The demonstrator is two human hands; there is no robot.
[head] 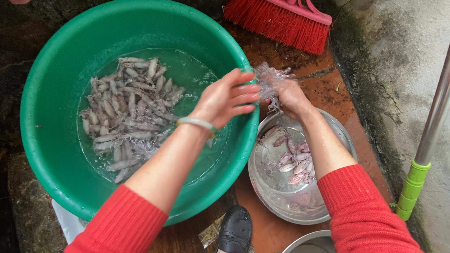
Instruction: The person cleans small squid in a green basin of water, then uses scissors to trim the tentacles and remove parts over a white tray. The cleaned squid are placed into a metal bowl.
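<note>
Outdoors, squid (271,86) in right hand (287,93).

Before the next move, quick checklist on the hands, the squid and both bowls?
1. Right hand grips a small squid, blurred: ok.
2. Left hand open, fingers spread, holding nothing: ok.
3. Green basin holds water and a pile of squid: ok.
4. Steel bowl under right forearm, some squid inside: ok.
5. Squid fully cleaned: cannot tell.
6. Red broom lies apart from both hands: ok.
</note>
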